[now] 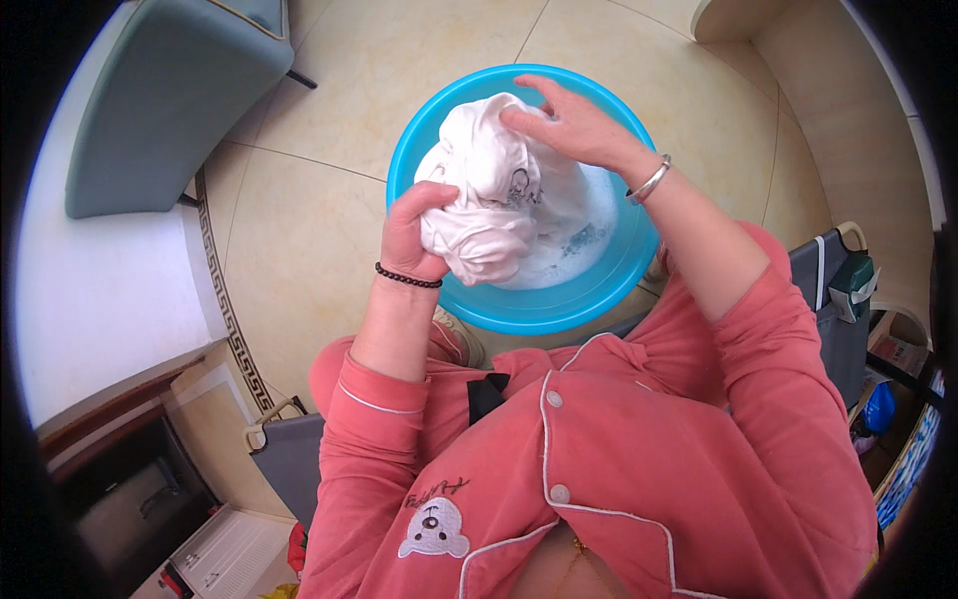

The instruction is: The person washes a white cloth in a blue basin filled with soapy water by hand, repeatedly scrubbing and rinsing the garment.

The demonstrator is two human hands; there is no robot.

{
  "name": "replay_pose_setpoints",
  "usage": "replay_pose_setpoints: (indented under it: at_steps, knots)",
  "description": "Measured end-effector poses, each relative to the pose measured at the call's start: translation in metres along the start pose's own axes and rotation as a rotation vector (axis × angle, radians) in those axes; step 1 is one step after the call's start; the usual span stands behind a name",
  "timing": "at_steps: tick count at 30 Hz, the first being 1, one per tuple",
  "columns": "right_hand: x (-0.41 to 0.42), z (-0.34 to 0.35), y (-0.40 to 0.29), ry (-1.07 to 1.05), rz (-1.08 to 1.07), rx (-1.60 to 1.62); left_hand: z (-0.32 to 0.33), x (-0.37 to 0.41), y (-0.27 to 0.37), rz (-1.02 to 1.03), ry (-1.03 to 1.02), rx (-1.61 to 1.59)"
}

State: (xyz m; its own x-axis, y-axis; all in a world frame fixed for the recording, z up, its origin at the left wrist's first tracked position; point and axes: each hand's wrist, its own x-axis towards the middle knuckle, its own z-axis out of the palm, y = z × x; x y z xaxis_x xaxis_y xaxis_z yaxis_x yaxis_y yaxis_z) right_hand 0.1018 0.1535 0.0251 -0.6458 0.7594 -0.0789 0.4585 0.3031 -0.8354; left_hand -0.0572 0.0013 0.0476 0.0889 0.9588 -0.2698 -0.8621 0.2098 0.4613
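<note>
A round blue plastic basin (550, 318) stands on the floor before me, with foamy water (569, 258) inside. Bunched wet white cloth (486, 161), with a dark printed or drawn mark on it, is held up over the basin. My left hand (419, 228), with a dark bead bracelet at the wrist, grips the cloth's near left part, thumb on top. My right hand (565, 123), wearing a silver bangle, is at the cloth's far right side with fingers spread; its fingertips touch or nearly touch the fabric. Whether it pinches any cloth is unclear.
A grey-green upholstered chair (176, 112) stands at the upper left on the tiled floor (322, 97). Grey fabric seat parts (288, 457) flank me. A tissue pack (852, 288) hangs on the right one. A curved pale furniture panel (831, 97) is at the upper right.
</note>
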Motion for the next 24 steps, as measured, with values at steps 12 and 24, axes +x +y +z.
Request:
replay_pose_setpoints:
  at_steps: [12, 24]
  knots:
    - [-0.002, -0.015, -0.014, -0.023, -0.085, 0.083, -0.033, 0.019, -0.004, -0.045, 0.523, 0.205]
    - [-0.022, 0.035, -0.013, 0.196, -0.371, -0.307, -0.026, 0.029, -0.033, -0.127, 0.055, -0.103]
